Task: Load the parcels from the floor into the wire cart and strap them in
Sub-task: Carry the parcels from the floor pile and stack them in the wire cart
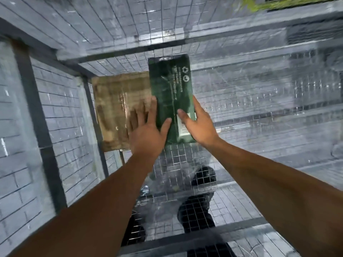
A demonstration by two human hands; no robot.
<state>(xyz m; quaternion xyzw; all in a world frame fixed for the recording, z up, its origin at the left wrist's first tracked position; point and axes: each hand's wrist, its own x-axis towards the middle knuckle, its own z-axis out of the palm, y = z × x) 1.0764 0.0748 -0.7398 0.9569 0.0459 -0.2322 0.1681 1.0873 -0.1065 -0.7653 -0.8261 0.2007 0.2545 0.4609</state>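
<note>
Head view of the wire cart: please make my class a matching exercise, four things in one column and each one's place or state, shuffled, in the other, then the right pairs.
Things
1. green parcel
2. brown parcel
3. black shoe
4. wire cart

Place or state
A. rests in the cart, by its left wall
B. seen through the mesh, between the forearms
C. held between the left hand and the right hand
D. grey frame bars with wire grid panels

Pairs: 1-C, 2-A, 3-B, 4-D
</note>
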